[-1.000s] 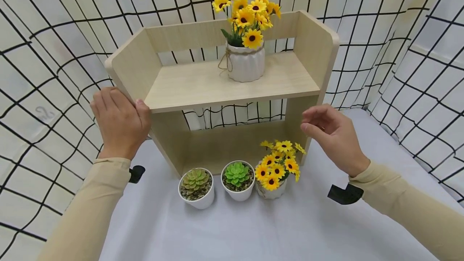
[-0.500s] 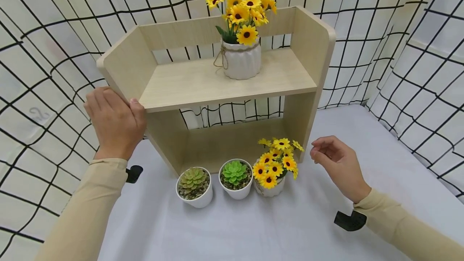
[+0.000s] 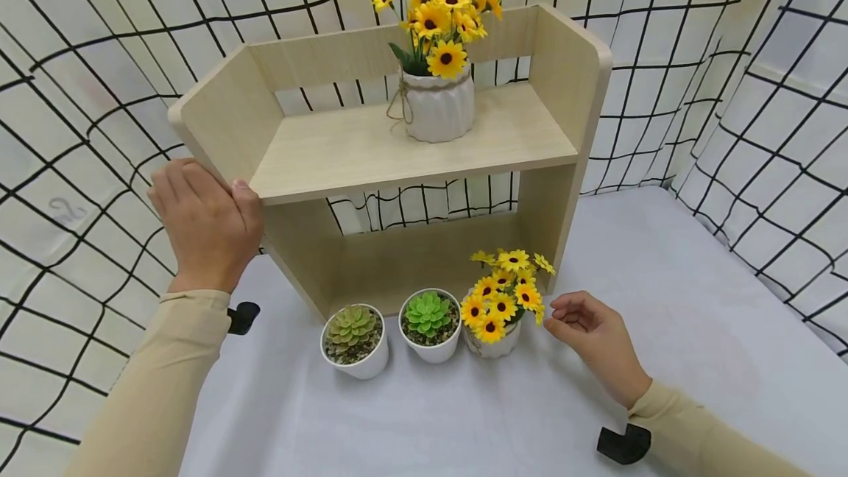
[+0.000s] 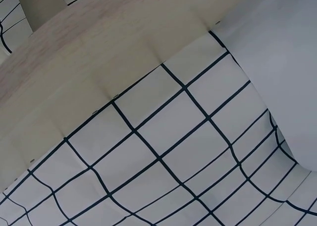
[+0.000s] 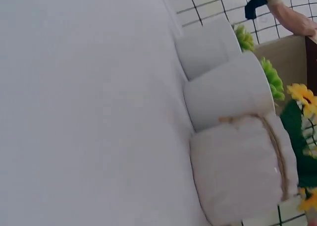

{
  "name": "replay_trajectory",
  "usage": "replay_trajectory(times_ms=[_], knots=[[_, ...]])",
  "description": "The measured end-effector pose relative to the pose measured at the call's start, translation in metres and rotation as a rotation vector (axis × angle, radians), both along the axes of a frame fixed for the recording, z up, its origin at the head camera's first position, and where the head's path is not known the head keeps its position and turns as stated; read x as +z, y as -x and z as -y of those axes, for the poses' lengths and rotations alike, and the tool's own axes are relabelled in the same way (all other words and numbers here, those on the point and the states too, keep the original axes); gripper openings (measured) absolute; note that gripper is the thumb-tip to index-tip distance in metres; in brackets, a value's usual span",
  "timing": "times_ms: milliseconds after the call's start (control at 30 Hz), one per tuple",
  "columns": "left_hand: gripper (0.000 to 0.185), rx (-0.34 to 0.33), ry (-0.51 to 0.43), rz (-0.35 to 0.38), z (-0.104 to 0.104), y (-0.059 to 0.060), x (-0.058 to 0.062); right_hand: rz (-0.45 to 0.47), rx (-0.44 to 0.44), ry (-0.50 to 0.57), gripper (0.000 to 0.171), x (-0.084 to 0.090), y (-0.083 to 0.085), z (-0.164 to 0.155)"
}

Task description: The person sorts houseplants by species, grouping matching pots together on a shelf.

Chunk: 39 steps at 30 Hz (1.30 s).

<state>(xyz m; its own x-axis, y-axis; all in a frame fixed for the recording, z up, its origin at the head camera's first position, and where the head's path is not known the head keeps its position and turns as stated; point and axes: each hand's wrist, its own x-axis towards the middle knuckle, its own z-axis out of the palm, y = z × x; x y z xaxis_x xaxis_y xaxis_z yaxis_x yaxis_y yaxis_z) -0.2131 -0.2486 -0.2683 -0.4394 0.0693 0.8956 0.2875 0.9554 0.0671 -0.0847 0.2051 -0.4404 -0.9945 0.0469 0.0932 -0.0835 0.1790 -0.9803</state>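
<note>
My right wrist view shows twine (image 5: 278,154) around the front sunflower pot (image 5: 237,171), mostly hidden by blooms (image 3: 501,306) in the head view; the pot stands by the shelf's (image 3: 331,146) lower right corner, near my empty, loosely curled right grip (image 3: 599,341), while my left grip (image 3: 207,219) clasps the shelf's left side. Two succulents (image 3: 427,314) stand before the lower opening, upper sunflowers (image 3: 432,20) top the shelf, and black mesh (image 4: 159,157) walls the white table (image 3: 397,425).

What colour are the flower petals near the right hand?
Yellow petals; the head view shows them best.

Flowers (image 5: 303,93) cropped in right wrist view, sleeves (image 3: 155,377) cropped
</note>
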Motion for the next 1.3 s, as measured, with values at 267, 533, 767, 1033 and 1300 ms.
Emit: replay_trajectory(times_ms=[267, 533, 767, 1033, 1300], knots=[[0.050, 0.006, -0.003, 0.012, 0.001, 0.000, 0.001, 0.156, 0.020, 0.023, 0.052, -0.012, -0.001, 0.021], [0.051, 0.010, 0.002, 0.017, -0.001, 0.001, 0.000, 0.195, 0.064, 0.085, 0.072, -0.025, 0.004, 0.037], [0.050, 0.007, 0.001, -0.002, -0.001, 0.002, -0.001, 0.157, 0.073, 0.058, 0.086, -0.032, 0.011, 0.045], [0.051, 0.007, 0.002, 0.004, -0.001, 0.002, 0.000, 0.176, 0.107, 0.097, 0.105, -0.032, 0.016, 0.054], [0.051, 0.004, -0.004, 0.005, 0.000, 0.002, -0.001, 0.109, 0.157, 0.059, 0.099, -0.036, 0.022, 0.050]])
